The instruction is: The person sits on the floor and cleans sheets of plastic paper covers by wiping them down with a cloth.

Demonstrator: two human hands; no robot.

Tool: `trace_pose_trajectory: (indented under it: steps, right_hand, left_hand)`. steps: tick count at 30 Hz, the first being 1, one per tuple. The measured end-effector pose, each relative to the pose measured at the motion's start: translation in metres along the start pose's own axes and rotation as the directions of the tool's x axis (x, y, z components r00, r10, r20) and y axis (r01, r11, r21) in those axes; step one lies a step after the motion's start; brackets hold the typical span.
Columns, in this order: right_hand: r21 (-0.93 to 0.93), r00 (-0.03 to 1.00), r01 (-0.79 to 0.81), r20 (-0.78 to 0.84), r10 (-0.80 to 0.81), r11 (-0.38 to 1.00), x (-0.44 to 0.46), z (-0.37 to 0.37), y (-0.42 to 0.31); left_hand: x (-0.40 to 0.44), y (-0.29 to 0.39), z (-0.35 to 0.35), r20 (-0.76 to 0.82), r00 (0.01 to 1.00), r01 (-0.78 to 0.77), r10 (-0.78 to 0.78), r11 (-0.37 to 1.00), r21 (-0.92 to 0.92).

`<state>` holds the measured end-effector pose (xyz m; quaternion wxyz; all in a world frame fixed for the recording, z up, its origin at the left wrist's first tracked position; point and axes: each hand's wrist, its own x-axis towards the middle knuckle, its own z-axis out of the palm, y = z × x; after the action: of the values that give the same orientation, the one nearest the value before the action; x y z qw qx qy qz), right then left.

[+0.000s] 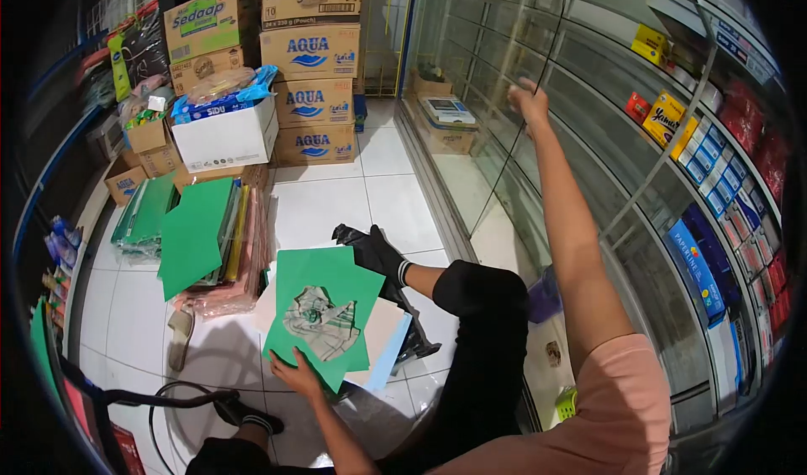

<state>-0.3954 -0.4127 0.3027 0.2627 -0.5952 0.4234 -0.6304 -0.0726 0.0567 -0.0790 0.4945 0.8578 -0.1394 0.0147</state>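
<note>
My left hand [296, 374] rests at the lower edge of green paper sheets [315, 265] on the floor, fingers spread. On the green paper lies a crumpled, striped grey-white cloth or wrapper [321, 324]; its kind is unclear. Pale pink and light blue sheets [392, 353] stick out beneath, over black plastic [419, 344]. My right arm stretches up and forward. At its end, my right hand [530, 105] is at the edge of a glass panel [479, 63], fingers apart; whether they touch the glass I cannot tell.
Stacked cartons [311, 97] and a white box [225, 130] stand ahead. Bundled coloured paper [244, 240] lies to the left, near a sandal [180, 339]. Shelves with boxed goods [698, 261] line the right side. A black cable [160, 401] curves near my left foot.
</note>
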Motion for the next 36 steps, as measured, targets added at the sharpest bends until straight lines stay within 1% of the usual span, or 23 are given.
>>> trace_pose_trajectory:
  steps: [1, 5, 8, 10, 13, 15, 17, 18, 20, 21, 22, 24, 25, 27, 28, 29, 30, 33, 35, 36]
  right_hand:
    - [0.004, 1.000, 0.006, 0.008, -0.006, 1.000, 0.001, 0.001, -0.003]
    - [-0.123, 0.999, -0.021, 0.028, 0.025, 0.992, -0.011, 0.001, -0.014]
    - [-0.099, 0.998, 0.007, 0.059, -0.002, 0.995, -0.013, -0.004, -0.014]
    - [-0.065, 0.994, 0.026, 0.108, -0.019, 0.998, -0.018, -0.013, -0.013]
    - [-0.090, 0.989, 0.059, 0.138, -0.047, 0.994, -0.023, -0.022, -0.016]
    - [0.053, 0.987, 0.037, 0.153, -0.045, 0.998, -0.033, -0.032, -0.017]
    - [0.041, 0.984, 0.067, 0.161, -0.073, 0.997, -0.053, -0.042, -0.033]
    - [0.030, 0.984, 0.057, 0.168, -0.062, 0.998, -0.059, -0.051, -0.034]
    - [-0.078, 0.975, 0.118, 0.197, -0.101, 0.990, -0.068, -0.071, -0.036]
    - [-0.149, 0.972, 0.143, 0.207, -0.110, 0.979, -0.087, -0.077, -0.054]
    - [-0.091, 0.983, 0.109, 0.158, -0.093, 0.990, -0.104, -0.081, -0.065]
    - [-0.282, 0.956, 0.253, 0.219, -0.194, 0.925, -0.118, -0.103, -0.074]
    - [-0.359, 0.964, 0.235, 0.202, -0.171, 0.903, -0.141, -0.105, -0.094]
    - [-0.307, 0.978, 0.135, 0.194, -0.077, 0.942, -0.146, -0.130, -0.091]
    - [-0.260, 0.976, 0.129, 0.205, -0.076, 0.957, -0.152, -0.139, -0.091]
    - [-0.218, 0.976, 0.121, 0.206, -0.075, 0.968, -0.161, -0.148, -0.096]
    - [-0.277, 0.977, 0.115, 0.203, -0.058, 0.954, -0.176, -0.155, -0.107]
    - [-0.266, 0.985, 0.098, 0.166, -0.055, 0.959, -0.215, -0.160, -0.141]
    - [-0.274, 0.995, 0.069, 0.090, -0.046, 0.959, -0.246, -0.170, -0.160]
    - [-0.282, 0.997, 0.054, 0.068, -0.036, 0.958, -0.258, -0.175, -0.168]
  left_hand:
    - [0.000, 0.000, 0.001, -0.008, 1.000, 0.006, -0.006, 1.000, -0.004]
    - [0.000, -0.006, 0.004, -0.024, 1.000, -0.012, 0.013, 1.000, 0.021]
    - [0.000, -0.012, 0.004, -0.023, 1.000, -0.006, 0.007, 1.000, 0.009]
    - [0.002, -0.011, 0.007, -0.013, 1.000, -0.001, 0.001, 1.000, -0.007]
    - [0.005, -0.002, 0.007, -0.020, 0.999, 0.024, -0.025, 0.999, -0.040]
    - [0.001, -0.001, 0.003, 0.000, 0.999, 0.045, -0.045, 0.998, -0.043]
    - [-0.002, -0.002, 0.001, 0.008, 0.999, 0.047, -0.047, 0.998, -0.037]
    - [-0.001, 0.000, 0.000, 0.005, 0.999, 0.046, -0.046, 0.998, -0.038]
    - [0.001, 0.004, 0.000, -0.011, 0.999, 0.050, -0.050, 0.998, -0.042]
    - [0.000, 0.002, 0.002, -0.025, 0.999, 0.020, -0.021, 0.999, -0.028]
    - [0.000, -0.003, 0.005, -0.045, 0.999, -0.005, 0.004, 1.000, -0.007]
    - [0.001, -0.009, 0.008, -0.025, 0.999, 0.027, -0.026, 0.999, 0.044]
    - [0.000, -0.010, 0.009, -0.025, 0.999, 0.043, -0.042, 0.997, 0.061]
    - [-0.002, -0.010, 0.011, -0.066, 0.998, 0.020, -0.018, 0.999, 0.029]
    - [-0.002, -0.004, 0.007, -0.090, 0.995, 0.043, -0.039, 0.998, 0.043]
    - [-0.002, 0.005, 0.004, -0.070, 0.995, 0.077, -0.077, 0.997, -0.004]
    - [-0.003, 0.009, 0.001, -0.040, 0.993, 0.106, -0.108, 0.993, -0.054]
    - [-0.004, 0.008, -0.004, -0.043, 0.990, 0.134, -0.136, 0.991, -0.027]
    - [-0.003, 0.009, 0.001, -0.014, 0.991, 0.136, -0.136, 0.991, 0.000]
    - [-0.002, 0.003, 0.004, -0.034, 0.994, 0.101, -0.101, 0.995, 0.005]
